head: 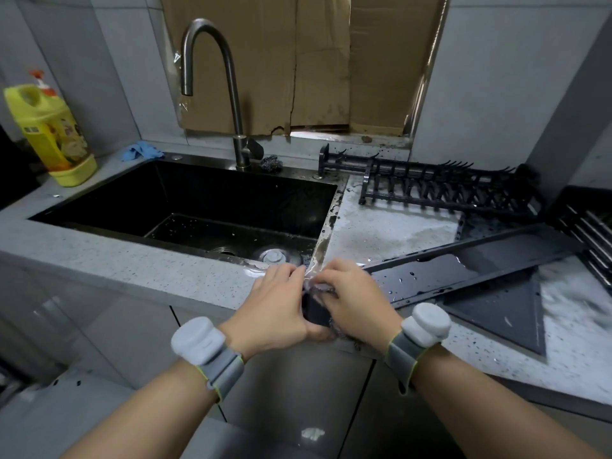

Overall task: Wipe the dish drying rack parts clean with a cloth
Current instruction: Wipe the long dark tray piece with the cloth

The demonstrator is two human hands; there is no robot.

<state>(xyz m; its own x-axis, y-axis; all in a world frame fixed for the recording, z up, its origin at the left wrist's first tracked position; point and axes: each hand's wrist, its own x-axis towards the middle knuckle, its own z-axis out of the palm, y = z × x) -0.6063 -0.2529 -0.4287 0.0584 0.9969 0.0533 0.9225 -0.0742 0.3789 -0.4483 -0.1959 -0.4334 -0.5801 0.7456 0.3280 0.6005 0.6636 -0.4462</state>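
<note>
Both hands at the sink's (185,207) near right corner.
Left hand (275,303) grips a dark rack part (316,313); right hand (354,299) pinches what looks like a grey cloth (318,287) against it.

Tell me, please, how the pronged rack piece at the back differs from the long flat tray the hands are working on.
The pronged rack piece stands untouched at the back; the flat tray lies diagonally, its near end between the left hand and right hand. The rack has upright tines; the tray is smooth, with water pooled. Both are black.
</note>
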